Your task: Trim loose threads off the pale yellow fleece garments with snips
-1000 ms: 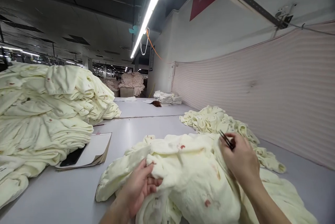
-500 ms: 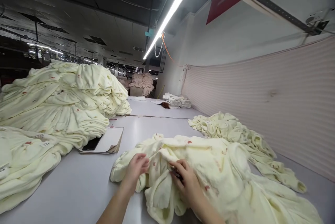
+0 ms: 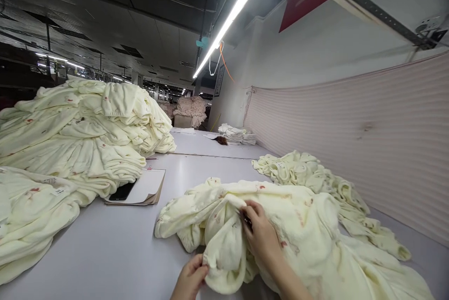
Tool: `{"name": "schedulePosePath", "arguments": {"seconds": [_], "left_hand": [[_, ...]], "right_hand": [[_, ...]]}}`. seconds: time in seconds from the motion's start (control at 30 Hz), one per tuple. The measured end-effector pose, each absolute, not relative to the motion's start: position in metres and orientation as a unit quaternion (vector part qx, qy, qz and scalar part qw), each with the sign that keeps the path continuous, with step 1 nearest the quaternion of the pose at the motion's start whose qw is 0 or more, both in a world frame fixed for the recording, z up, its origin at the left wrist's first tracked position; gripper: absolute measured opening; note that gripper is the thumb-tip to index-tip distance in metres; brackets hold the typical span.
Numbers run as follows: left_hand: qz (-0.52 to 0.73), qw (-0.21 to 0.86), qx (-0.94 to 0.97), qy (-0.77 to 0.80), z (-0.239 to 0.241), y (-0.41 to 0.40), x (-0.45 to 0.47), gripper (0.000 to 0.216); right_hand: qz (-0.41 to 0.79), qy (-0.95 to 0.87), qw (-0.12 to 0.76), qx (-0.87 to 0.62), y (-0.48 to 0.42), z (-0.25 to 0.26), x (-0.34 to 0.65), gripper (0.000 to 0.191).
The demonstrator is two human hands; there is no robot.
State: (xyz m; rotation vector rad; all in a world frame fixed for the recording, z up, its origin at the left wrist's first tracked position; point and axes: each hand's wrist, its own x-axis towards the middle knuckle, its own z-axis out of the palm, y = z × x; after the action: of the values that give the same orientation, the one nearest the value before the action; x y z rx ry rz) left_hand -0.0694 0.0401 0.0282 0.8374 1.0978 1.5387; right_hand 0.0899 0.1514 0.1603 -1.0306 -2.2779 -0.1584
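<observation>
A pale yellow garment (image 3: 308, 225) with small reddish prints lies bunched on the table in front of me. My left hand (image 3: 191, 275) pinches the edge of a rounded, hanging part of it, low at the near side. Higher up, my right hand (image 3: 261, 230) has its thumb and fingers closed on a fold of the same cloth. A small dark tool (image 3: 247, 218) shows within the right hand, mostly covered by the fingers, so its kind is unclear.
A tall heap of matching garments (image 3: 77, 136) fills the left side. Beside it lie a paper pad (image 3: 149, 185) and a black phone (image 3: 122, 191). More yellow garments (image 3: 308, 171) lie along the pink striped curtain (image 3: 343, 136). Folded white cloths (image 3: 236, 135) sit farther back.
My left hand has come down toward me from above the cloth and now grips the garment's near edge. My right hand has shifted slightly right, with the cloth drawn along.
</observation>
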Motion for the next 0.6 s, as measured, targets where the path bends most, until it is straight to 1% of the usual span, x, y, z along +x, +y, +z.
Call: {"name": "schedulePosePath", "arguments": {"seconds": [0.07,0.13,0.27,0.43,0.5,0.6], "left_hand": [[0.644,0.564,0.344,0.386,0.033,0.03,-0.075,0.042],[0.652,0.585,0.346,0.337,0.041,0.021,-0.078,0.045],[0.656,0.604,0.352,0.283,0.057,0.013,-0.079,0.042],[0.666,0.603,0.353,0.26,0.068,0.013,-0.074,0.037],[0.665,0.608,0.354,0.251,0.069,0.013,-0.072,0.039],[0.662,0.625,0.345,0.227,0.07,0.014,-0.069,0.041]], "right_hand": [[-0.066,-0.844,0.329,-0.419,0.158,0.164,0.086,0.016],[-0.071,-0.834,0.331,-0.436,0.159,0.164,0.08,0.015],[-0.065,-0.858,0.299,-0.413,0.142,0.16,0.08,0.016],[-0.056,-0.883,0.259,-0.386,0.118,0.166,0.098,0.021],[-0.035,-0.883,0.267,-0.384,0.114,0.169,0.1,0.021],[0.027,-0.876,0.317,-0.361,0.108,0.168,0.095,0.023]]}}
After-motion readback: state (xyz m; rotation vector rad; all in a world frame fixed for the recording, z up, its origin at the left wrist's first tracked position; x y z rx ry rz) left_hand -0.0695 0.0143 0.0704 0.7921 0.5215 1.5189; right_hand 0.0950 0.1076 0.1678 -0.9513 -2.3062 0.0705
